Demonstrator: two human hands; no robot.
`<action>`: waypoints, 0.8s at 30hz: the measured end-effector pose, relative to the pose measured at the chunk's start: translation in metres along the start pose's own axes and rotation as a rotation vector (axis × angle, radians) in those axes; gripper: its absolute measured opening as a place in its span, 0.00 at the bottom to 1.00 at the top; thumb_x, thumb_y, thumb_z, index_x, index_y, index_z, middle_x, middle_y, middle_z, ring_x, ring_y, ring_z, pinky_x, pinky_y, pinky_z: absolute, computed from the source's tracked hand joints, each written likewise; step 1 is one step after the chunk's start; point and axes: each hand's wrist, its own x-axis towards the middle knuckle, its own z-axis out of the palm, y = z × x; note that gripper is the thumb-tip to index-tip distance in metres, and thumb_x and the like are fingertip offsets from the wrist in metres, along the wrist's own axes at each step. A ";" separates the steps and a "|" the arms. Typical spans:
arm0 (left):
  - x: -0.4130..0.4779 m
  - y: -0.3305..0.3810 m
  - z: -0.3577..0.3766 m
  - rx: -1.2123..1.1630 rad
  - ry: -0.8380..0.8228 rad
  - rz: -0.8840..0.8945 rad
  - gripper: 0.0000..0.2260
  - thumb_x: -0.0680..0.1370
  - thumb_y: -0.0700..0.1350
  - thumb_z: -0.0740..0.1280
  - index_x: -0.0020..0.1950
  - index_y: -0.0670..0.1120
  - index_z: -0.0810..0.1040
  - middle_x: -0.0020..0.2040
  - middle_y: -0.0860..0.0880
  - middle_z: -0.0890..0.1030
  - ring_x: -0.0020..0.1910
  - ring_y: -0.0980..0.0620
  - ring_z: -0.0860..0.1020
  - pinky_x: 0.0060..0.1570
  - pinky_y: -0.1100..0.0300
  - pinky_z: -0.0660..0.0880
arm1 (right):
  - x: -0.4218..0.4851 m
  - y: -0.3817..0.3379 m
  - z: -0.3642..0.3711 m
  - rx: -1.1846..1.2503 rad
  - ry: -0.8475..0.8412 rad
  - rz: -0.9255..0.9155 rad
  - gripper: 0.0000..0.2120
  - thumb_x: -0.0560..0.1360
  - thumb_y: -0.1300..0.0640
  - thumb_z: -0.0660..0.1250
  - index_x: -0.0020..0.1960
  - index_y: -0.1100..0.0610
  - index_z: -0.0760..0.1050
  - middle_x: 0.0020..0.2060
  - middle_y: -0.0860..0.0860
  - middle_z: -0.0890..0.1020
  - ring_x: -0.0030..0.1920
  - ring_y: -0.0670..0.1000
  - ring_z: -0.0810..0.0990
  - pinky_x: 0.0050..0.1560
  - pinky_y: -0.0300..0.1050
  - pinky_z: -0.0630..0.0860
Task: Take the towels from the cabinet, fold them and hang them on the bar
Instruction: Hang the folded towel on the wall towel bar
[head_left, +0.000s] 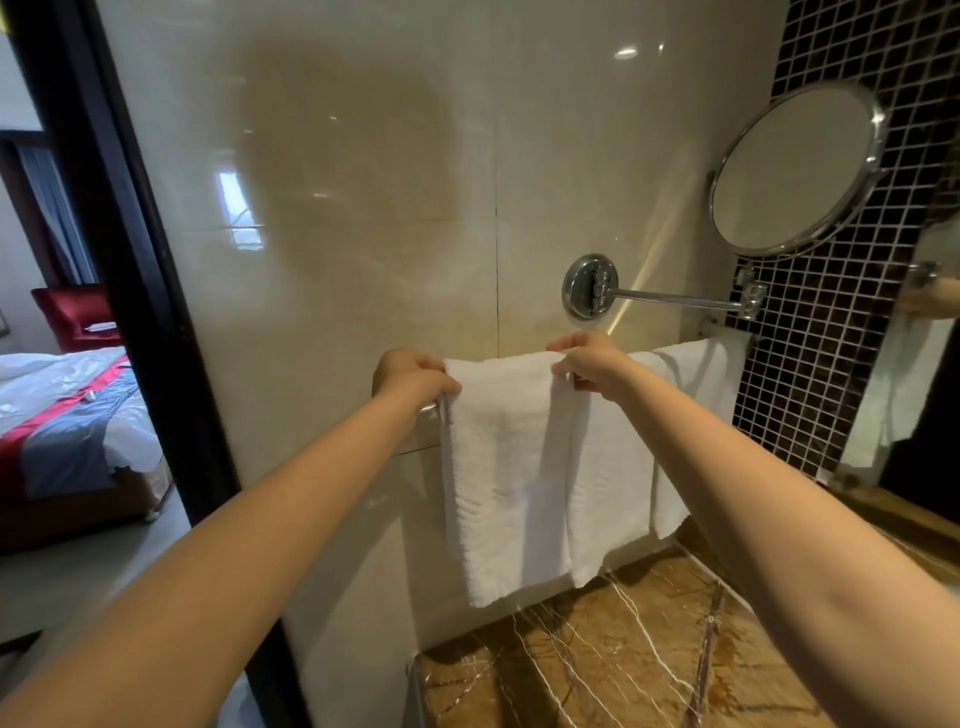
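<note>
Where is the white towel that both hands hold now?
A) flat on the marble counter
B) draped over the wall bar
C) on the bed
B: the white towel hangs over the bar, with the left hand and right hand gripping its top edge.

The towels (509, 467) cover nearly all of the bar (430, 409); only a stub shows at the left. The surface (623, 654) runs off the bottom edge.

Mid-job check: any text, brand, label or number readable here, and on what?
No readable text anywhere in view.
Front towel and the towels beside it: plain white, no lettering or tag visible.
Round mirror and wall mount: no marking visible.
White item on the red chair: too small to read.
</note>
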 end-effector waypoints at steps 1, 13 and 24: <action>0.000 -0.002 0.001 0.008 0.013 0.003 0.11 0.64 0.33 0.75 0.44 0.41 0.81 0.41 0.44 0.81 0.41 0.47 0.78 0.40 0.59 0.75 | 0.001 0.001 0.002 -0.015 0.024 -0.017 0.16 0.72 0.71 0.65 0.57 0.60 0.77 0.39 0.55 0.75 0.39 0.51 0.74 0.37 0.43 0.73; -0.012 -0.012 0.013 0.188 0.176 0.020 0.07 0.65 0.40 0.73 0.35 0.51 0.79 0.48 0.50 0.83 0.50 0.47 0.79 0.48 0.60 0.75 | -0.001 0.012 0.016 -0.477 0.174 -0.241 0.15 0.73 0.66 0.61 0.53 0.56 0.80 0.53 0.55 0.81 0.54 0.56 0.79 0.46 0.41 0.71; -0.009 -0.021 0.014 0.821 0.184 0.612 0.16 0.71 0.47 0.69 0.58 0.53 0.79 0.55 0.53 0.80 0.56 0.47 0.71 0.51 0.56 0.65 | -0.005 0.020 0.013 -0.717 0.086 -0.392 0.15 0.75 0.61 0.60 0.59 0.55 0.80 0.52 0.57 0.72 0.54 0.57 0.74 0.53 0.42 0.68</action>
